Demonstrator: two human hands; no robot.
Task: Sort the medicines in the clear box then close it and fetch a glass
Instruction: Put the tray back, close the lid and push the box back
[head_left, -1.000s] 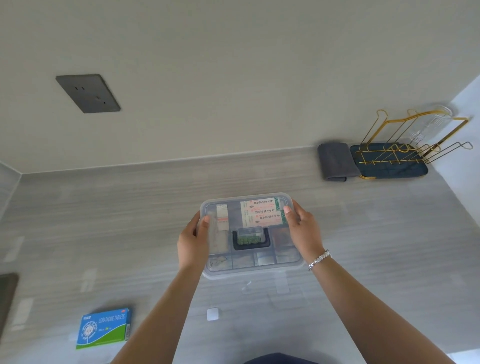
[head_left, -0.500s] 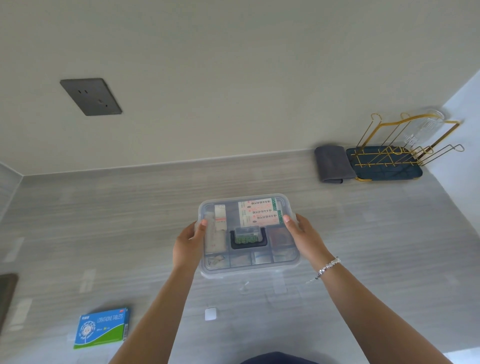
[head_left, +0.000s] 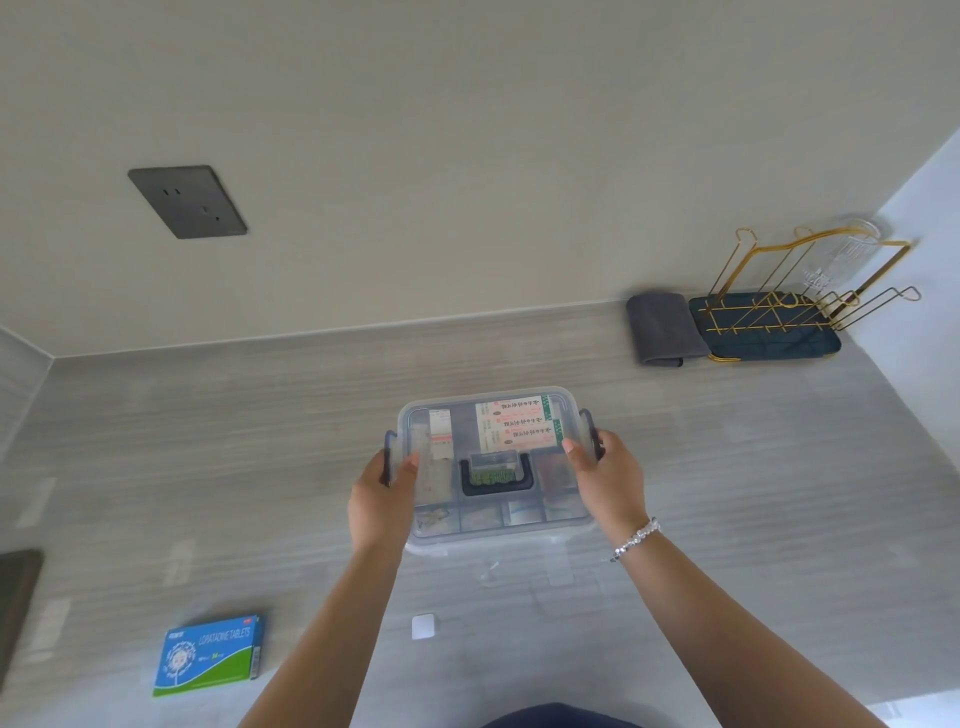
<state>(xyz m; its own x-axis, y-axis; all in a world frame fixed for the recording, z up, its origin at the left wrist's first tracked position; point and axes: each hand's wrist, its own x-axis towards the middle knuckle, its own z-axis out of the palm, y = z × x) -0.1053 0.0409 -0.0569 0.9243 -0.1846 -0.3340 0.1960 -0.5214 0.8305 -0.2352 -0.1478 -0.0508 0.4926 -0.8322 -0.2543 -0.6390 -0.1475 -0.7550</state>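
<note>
Stretching across the whole lower scene, the grey countertop (head_left: 218, 447) carries everything, and the clear box (head_left: 493, 525) sits on it squarely between the person's two hands. The lid is on, with a dark carry handle (head_left: 496, 480) at its middle, and through it show pink-and-white medicine cartons (head_left: 519, 423) on the far side of the grip and small compartments on the near side. The left hand (head_left: 382, 501) is wrapped around the box's left edge, thumb on the lid and fingers curled by the dark side latch (head_left: 388, 457), which stands out from the wall as if not yet snapped down. The right hand (head_left: 605, 478) grips the right edge the same way, beside the matching latch (head_left: 589, 434).

Far off to the right of the grip, against the wall, a gold wire rack (head_left: 779, 306) on a dark tray holds what looks like a clear glass (head_left: 841, 260), with a folded grey cloth (head_left: 660, 332) beside it. Well to the near left of the hands lies a blue box of loratadine tablets (head_left: 210, 654), outside the container.

By my reckoning the sorting is mostly done and the lid placed; latching remains, that stray tablet box may need a home, and the glass is untouched.
</note>
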